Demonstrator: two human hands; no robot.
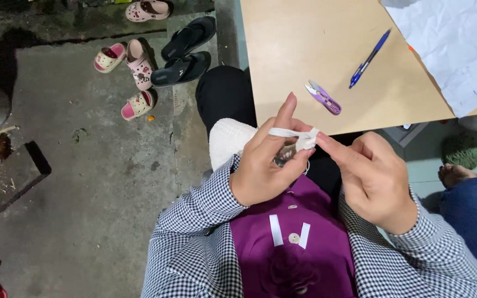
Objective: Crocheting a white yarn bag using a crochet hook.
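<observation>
White ribbon (292, 133) runs taut between the two hands, raised above the lap so both can work it. The left hand (266, 165) has its fingers curled round the strip, index finger straight up, thumb pressing a folded white piece against the other fingertips. The right hand (374, 179) pinches the ribbon's end between thumb and forefinger, holding it stretched. Just beyond the fingertips, on the wooden board (305, 55), lie purple snips (323, 98) and a blue pen (369, 58), both within easy reach. Sandals (155, 52) sit well away on the floor.
</observation>
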